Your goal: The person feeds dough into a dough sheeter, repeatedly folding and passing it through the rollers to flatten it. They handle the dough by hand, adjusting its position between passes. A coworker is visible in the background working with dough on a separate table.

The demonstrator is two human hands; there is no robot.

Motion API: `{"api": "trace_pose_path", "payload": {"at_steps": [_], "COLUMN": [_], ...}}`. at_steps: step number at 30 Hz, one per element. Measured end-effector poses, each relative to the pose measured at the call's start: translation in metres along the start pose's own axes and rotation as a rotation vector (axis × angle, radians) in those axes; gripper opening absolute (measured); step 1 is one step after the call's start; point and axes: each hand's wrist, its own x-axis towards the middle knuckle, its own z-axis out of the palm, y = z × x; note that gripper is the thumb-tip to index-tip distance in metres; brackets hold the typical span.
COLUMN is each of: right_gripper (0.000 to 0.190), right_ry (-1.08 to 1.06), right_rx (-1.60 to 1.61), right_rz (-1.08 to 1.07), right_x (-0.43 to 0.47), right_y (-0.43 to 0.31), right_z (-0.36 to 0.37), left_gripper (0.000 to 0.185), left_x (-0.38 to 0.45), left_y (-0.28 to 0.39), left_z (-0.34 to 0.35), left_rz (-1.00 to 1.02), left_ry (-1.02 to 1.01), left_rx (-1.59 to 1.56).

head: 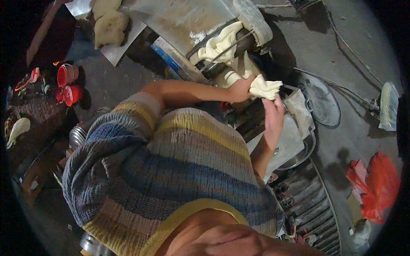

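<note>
Pale dough (266, 88) is bunched up in front of my chest, over the near side of a dough-rolling machine (195, 76). Its left part is gripped by my left hand (240, 89), whose arm crosses in front of me. From below, my right hand (274, 110) pinches the lower edge with its fingertips. More dough (221, 44) lies in thick folds on the machine's rollers, under a thin metal bar (227, 49). A smooth dough sheet (245, 65) runs down from the rollers towards my left hand.
A floury metal worktop (179, 22) adjoins the rollers. Flattened brown pieces (110, 28) lie at upper left, near another person's arm (41, 32). Red containers (68, 76) stand left. A round lid (322, 100), cables (349, 43) and a red plastic bag (379, 188) are at right.
</note>
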Motion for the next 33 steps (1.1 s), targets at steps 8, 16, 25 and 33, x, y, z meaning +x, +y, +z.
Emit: {"api": "trace_pose_path", "payload": {"at_steps": [8, 16, 25, 33], "right_gripper": [0.024, 0.03, 0.039, 0.047], "right_ry": [0.195, 0.077, -0.007, 0.021], "right_rx": [0.215, 0.61, 0.741, 0.7], "right_rz": [0.305, 0.301, 0.193, 0.27], "right_x": [0.054, 0.091, 0.076, 0.045], "right_y": [0.175, 0.16, 0.117, 0.086], "right_z": [-0.027, 0.002, 0.019, 0.048], "left_gripper": [0.03, 0.028, 0.058, 0.075], "left_x": [-0.015, 0.001, 0.014, 0.002], "left_y": [-0.006, -0.04, 0.044, 0.002], "left_z": [0.011, 0.001, -0.074, -0.029], "left_rz": [-0.938, -0.999, 0.283, -0.112], "left_ry": [-0.39, -0.333, -0.134, 0.046], "left_rx": [-1.628, -1.613, 1.022, 0.199]}}
